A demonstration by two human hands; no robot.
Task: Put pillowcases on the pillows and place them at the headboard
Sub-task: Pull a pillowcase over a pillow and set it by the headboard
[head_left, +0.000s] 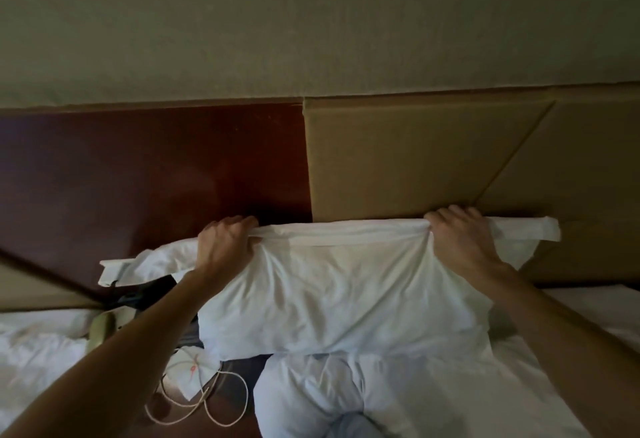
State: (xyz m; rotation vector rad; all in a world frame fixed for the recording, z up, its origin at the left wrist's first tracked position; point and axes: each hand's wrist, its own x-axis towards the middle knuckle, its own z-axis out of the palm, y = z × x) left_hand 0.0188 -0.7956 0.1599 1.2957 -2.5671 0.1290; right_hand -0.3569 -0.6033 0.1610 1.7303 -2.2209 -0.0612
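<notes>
Left hand [225, 243] at 9 o'clock and right hand [460, 237] at 3 o'clock, fingers curled gripping the soft white cased pillow's [339, 285] top hem; looks light and floppy, best held at the corners.

Pillow [339, 292] upright in front of headboard [415, 160], left grip [225, 247] and right grip [460, 240] at its top corners, second pillow [311, 396] on bed [519, 385] just before it, phone [100, 330] and cord [207, 399] on surface [239, 413] left of bed.

Dim, soft indoor light, white pillow [339, 285] brightest; wide-angle bending at edges, corners darkened, slightly blurry.
</notes>
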